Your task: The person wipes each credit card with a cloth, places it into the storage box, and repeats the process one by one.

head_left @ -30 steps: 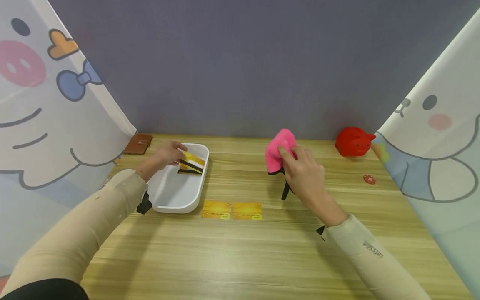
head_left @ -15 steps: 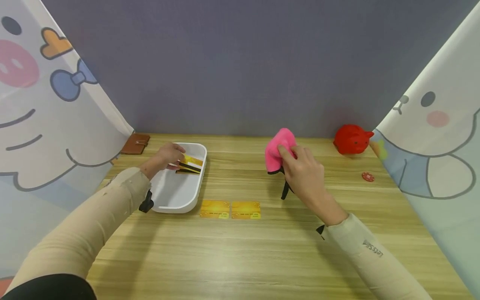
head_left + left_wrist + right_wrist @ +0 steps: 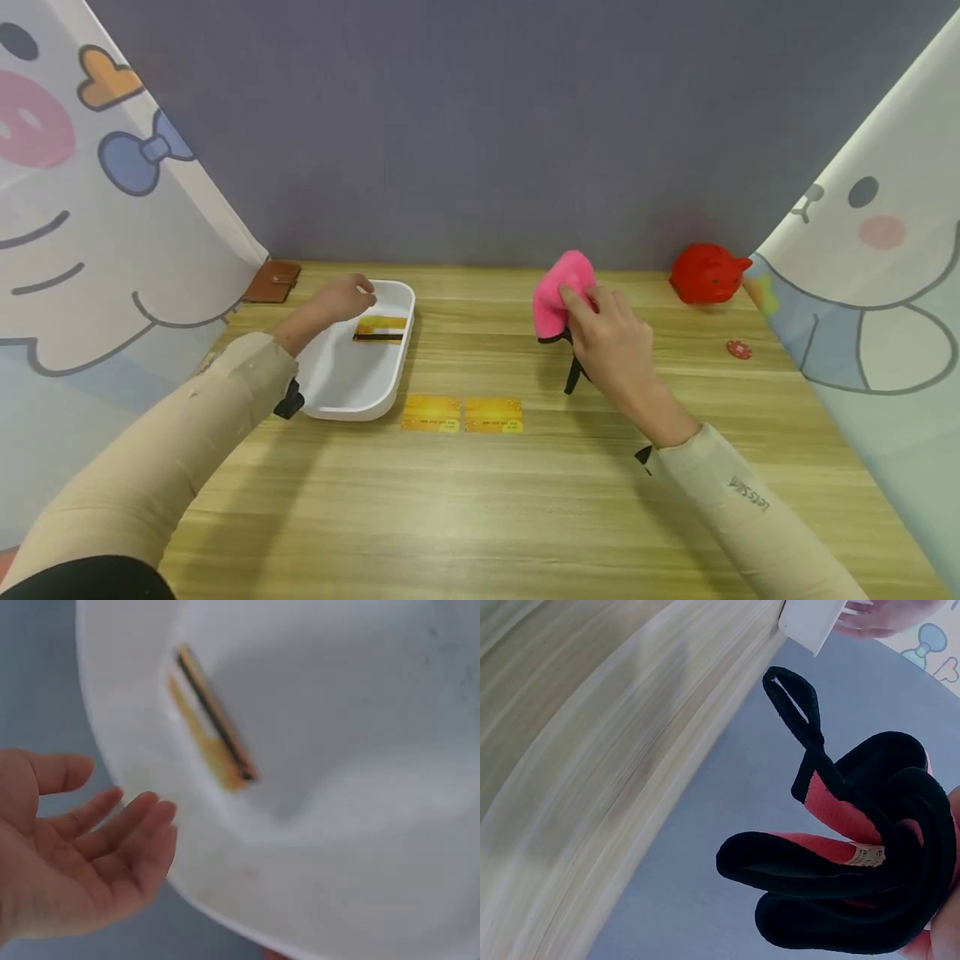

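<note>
Above the far left part of a white tray point(image 3: 347, 412), my left hand point(image 3: 339, 300) holds nothing. In the left wrist view its fingers point(image 3: 131, 836) are loosely bent over the tray's rim. Yellow cards with a black stripe point(image 3: 379, 330) lie in a small stack inside the tray, against its right wall. My right hand point(image 3: 611, 342) grips a bunched pink cloth point(image 3: 557, 304) with black edging, raised over the table. In the right wrist view the cloth's black loop point(image 3: 799, 712) and folded layers hang down, with a small label point(image 3: 866, 855) showing between them.
Two yellow cards point(image 3: 431, 414) lie side by side on the wooden table point(image 3: 465, 508), right of the tray's near corner. A brown wallet point(image 3: 272, 282) lies behind the tray. At the far right are a red piggy bank point(image 3: 707, 275) and a red poker chip point(image 3: 738, 349).
My left hand has let go of cards, which now lie flat in the tray, and has risen slightly. My right hand keeps its grip on the pink cloth in nearly the same place.
</note>
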`<state>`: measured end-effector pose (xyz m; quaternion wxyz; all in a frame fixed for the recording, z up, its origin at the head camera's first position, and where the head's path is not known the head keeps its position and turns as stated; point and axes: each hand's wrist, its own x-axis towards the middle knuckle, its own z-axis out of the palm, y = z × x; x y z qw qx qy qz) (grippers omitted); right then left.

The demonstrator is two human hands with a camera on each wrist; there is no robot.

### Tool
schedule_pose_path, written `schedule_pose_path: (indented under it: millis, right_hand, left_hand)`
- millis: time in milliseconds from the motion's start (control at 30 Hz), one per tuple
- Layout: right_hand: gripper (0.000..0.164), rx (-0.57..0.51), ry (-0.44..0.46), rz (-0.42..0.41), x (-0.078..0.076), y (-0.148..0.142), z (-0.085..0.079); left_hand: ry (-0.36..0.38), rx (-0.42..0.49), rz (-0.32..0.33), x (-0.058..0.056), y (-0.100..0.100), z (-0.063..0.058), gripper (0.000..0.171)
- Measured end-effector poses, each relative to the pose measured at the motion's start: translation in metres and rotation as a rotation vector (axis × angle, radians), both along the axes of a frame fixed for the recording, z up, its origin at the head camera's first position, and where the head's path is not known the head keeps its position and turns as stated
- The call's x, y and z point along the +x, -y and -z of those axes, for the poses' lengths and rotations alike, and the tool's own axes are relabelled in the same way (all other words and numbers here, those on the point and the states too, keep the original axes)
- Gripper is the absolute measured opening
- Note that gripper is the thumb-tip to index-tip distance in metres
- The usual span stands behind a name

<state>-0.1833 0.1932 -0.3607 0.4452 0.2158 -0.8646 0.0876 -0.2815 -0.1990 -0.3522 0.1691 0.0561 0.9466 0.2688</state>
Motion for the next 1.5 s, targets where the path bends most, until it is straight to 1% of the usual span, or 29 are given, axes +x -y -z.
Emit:
schedule_pose_path:
  millis: [67,100,200,267,300,367,433,467,500,600,700,800,933,1000,1067,1233,1500]
  right_hand:
    - [0.022,-0.004,-0.005,0.002,0.0,0.0,-0.001]
    - [0.022,-0.004,-0.008,0.003,-0.001,0.0,-0.001]
    - [0.023,-0.014,-0.023,0.001,-0.001,0.0,-0.002]
    - [0.023,-0.021,-0.031,-0.002,-0.002,0.001,-0.003]
    - [0.023,-0.021,-0.032,-0.002,-0.002,0.001,-0.003]
    - [0.023,-0.023,-0.036,-0.002,-0.001,0.002,-0.003]
    - [0.022,-0.023,-0.033,-0.002,-0.001,0.003,-0.004]
    - [0.021,-0.022,-0.032,-0.003,0.0,0.003,-0.004]
    - [0.021,-0.018,-0.029,-0.003,0.0,0.004,-0.004]
    - [0.021,-0.013,-0.023,-0.007,0.001,0.005,-0.004]
    - [0.02,-0.004,-0.017,-0.007,0.003,0.007,-0.003]
    - [0.02,0.003,-0.009,-0.008,0.004,0.007,-0.003]
    - [0.021,0.002,0.002,-0.01,0.005,0.008,-0.003]
    - [0.022,0.003,0.009,-0.012,0.004,0.008,-0.002]
    - [0.022,0.003,0.014,-0.014,0.004,0.008,-0.002]
    - [0.021,-0.011,0.014,-0.019,0.004,0.009,-0.002]
    - [0.021,-0.023,0.01,-0.027,0.004,0.01,-0.002]
  left_hand:
    - [-0.135,-0.082,0.084,0.008,-0.012,-0.009,0.043]
    - [-0.19,-0.098,0.133,0.014,-0.019,-0.013,0.04]
    - [-0.279,-0.112,0.285,0.039,-0.044,-0.021,0.034]
    - [-0.297,-0.157,0.407,0.056,-0.059,-0.021,0.033]
    - [-0.301,-0.206,0.472,0.065,-0.066,-0.019,0.033]
    - [-0.287,-0.33,0.58,0.081,-0.078,-0.012,0.037]
    - [-0.278,-0.48,0.678,0.093,-0.088,-0.002,0.043]
    - [-0.274,-0.55,0.714,0.097,-0.092,0.004,0.045]
    - [-0.265,-0.613,0.735,0.101,-0.096,0.009,0.047]
    - [-0.241,-0.753,0.766,0.106,-0.103,0.022,0.054]
    - [-0.23,-0.827,0.765,0.106,-0.107,0.029,0.06]
    - [-0.205,-0.859,0.758,0.104,-0.11,0.03,0.067]
    - [-0.135,-0.86,0.742,0.099,-0.114,0.029,0.072]
    - [-0.103,-0.847,0.731,0.097,-0.115,0.028,0.073]
    - [-0.087,-0.823,0.723,0.097,-0.114,0.027,0.073]
    - [-0.079,-0.759,0.713,0.097,-0.11,0.028,0.076]
    - [-0.086,-0.757,0.71,0.099,-0.107,0.031,0.078]
